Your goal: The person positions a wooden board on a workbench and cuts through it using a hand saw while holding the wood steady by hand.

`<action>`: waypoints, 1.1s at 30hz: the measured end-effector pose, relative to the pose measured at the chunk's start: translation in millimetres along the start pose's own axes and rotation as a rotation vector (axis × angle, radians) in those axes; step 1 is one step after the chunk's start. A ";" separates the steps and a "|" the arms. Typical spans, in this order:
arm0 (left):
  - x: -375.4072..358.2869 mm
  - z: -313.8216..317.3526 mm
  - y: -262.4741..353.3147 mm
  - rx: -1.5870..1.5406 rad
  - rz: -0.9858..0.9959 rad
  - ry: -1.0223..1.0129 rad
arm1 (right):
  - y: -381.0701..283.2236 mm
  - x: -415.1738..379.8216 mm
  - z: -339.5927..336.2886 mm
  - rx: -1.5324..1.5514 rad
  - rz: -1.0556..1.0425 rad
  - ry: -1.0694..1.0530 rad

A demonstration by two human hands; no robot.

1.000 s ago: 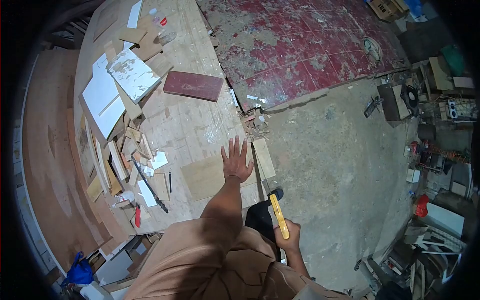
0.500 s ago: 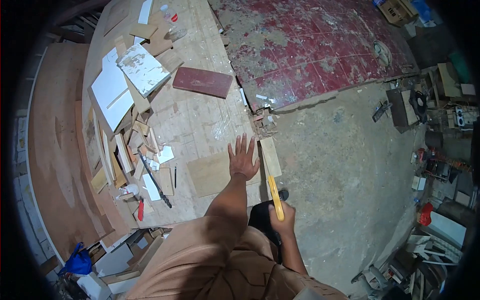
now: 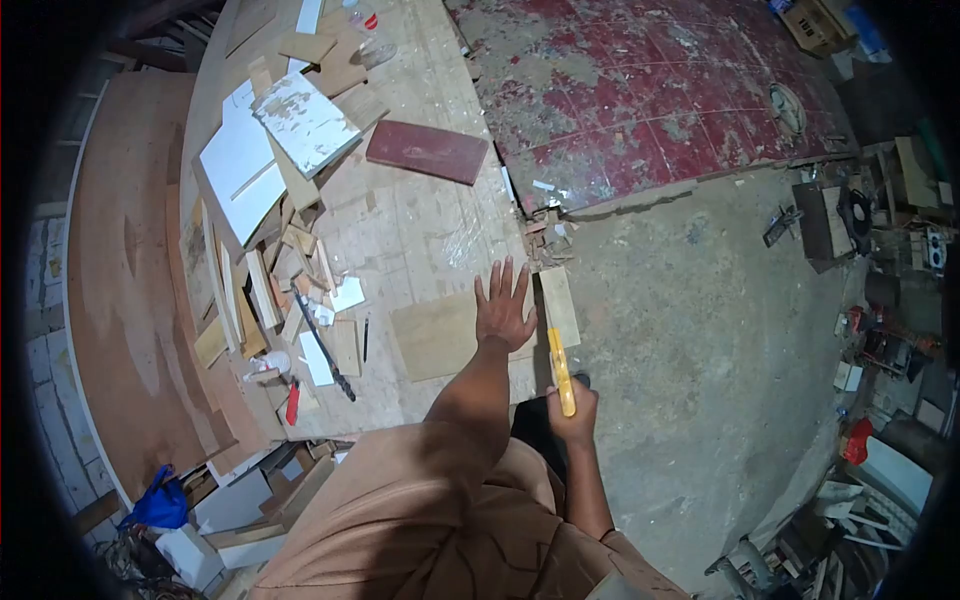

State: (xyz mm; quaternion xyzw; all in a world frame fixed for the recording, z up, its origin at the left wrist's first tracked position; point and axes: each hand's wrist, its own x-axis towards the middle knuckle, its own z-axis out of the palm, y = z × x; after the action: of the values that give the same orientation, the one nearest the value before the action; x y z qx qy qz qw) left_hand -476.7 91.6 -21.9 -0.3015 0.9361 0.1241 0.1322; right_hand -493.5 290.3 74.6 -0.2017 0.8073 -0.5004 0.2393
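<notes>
My left hand (image 3: 506, 312) lies flat with its fingers spread on a thin wooden board (image 3: 432, 340) near the right edge of the worktable (image 3: 400, 230). To the right, my right hand (image 3: 573, 408) is wrapped round the yellow handle of a saw (image 3: 560, 365). The saw's narrow blade runs forward from the handle along a dark gap. Beyond that gap, a pale strip of wood (image 3: 562, 305) juts past the table edge over the floor.
A dark red block (image 3: 427, 152), white panels (image 3: 305, 125), wood offcuts, a pencil (image 3: 366, 338) and a red-handled tool (image 3: 292, 403) lie on the table. A red tiled surface (image 3: 660, 100) is ahead. Clutter lines the right side.
My right hand and the saw have moved slightly forward relative to the board. The view has shifted, so the table and its contents appear farther right. My left hand stays flat on the board.
</notes>
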 end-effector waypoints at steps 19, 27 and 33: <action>0.8 0.7 0.1 -0.035 0.028 0.023 | -16.0 3.6 -22.9 0.014 0.112 -0.042; 0.9 2.9 -1.3 -0.032 0.031 0.051 | -46.8 -65.6 -52.4 -0.090 0.282 -0.048; 2.6 1.6 0.4 0.029 -0.004 -0.002 | -31.6 -25.7 -33.9 -0.048 0.099 -0.046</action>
State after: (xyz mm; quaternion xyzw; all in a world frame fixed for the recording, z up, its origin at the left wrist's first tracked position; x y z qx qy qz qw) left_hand -478.7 91.1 -24.2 -0.3015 0.9370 0.1105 0.1378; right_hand -490.1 315.8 120.9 -0.1788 0.8223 -0.4637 0.2773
